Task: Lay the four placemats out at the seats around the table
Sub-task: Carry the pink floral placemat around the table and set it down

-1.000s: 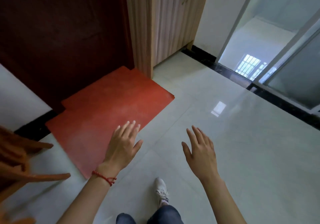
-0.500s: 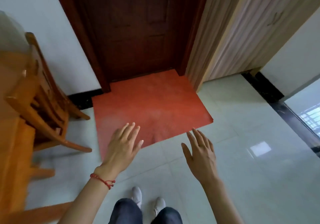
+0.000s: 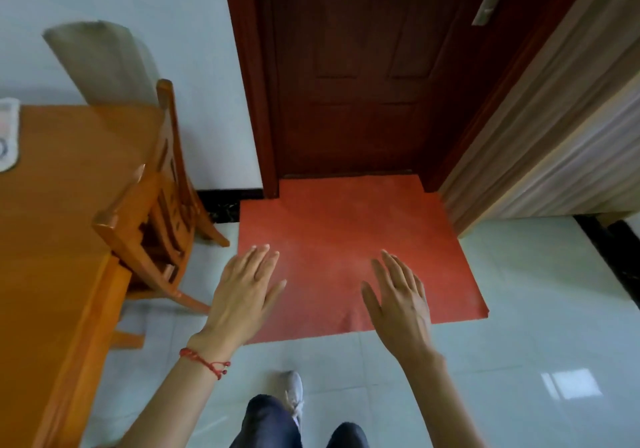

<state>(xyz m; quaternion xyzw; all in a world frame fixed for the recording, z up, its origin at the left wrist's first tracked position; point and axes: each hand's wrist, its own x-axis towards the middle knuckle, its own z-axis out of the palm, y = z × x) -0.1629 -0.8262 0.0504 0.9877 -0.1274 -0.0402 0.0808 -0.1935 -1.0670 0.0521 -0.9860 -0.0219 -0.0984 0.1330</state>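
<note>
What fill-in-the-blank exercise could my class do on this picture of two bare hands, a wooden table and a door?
1. The red string bracelet is on the ____ wrist.
2. The flat mat before the dark wooden door is coloured ____.
3. Both hands, left hand and right hand, hold ____.
4. The orange wooden chair stands at the orange wooden ____.

Answers: left; red; nothing; table

Orange wood worktop (image 3: 52,226) and chair (image 3: 156,205). Beside the chair, dark red-brown door (image 3: 363,73); red mat (image 3: 346,226) under it. Pale glossy floor (image 3: 519,361). Red string bracelet (image 3: 204,361). Blue jeans (image 3: 270,423), grey shoe (image 3: 292,392).
</note>
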